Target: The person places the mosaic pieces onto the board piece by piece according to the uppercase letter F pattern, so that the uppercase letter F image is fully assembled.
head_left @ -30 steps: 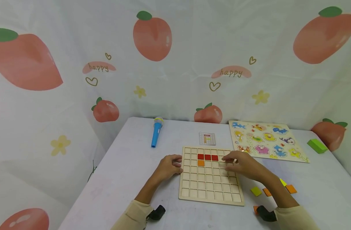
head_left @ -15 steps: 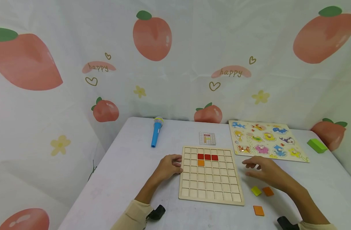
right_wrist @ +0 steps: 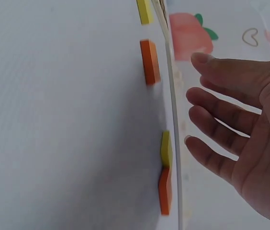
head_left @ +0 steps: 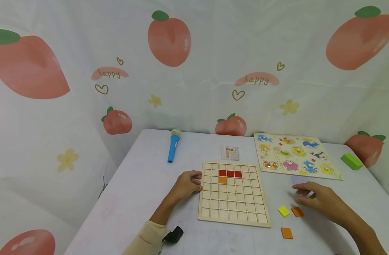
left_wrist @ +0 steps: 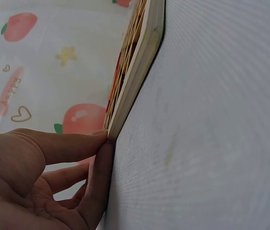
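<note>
Pinching gridded wooden board (head_left: pixel 234 195): your left hand (head_left: pixel 185 185). Your right hand (head_left: pixel 316 196): loosely spread, empty. Lowest orange tile (head_left: pixel 287 233), lower right: probably light, stiff; pinch opposite edges.

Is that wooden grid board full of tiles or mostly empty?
Mostly empty: the wooden grid board has only three red tiles and one orange tile in its squares.
</note>
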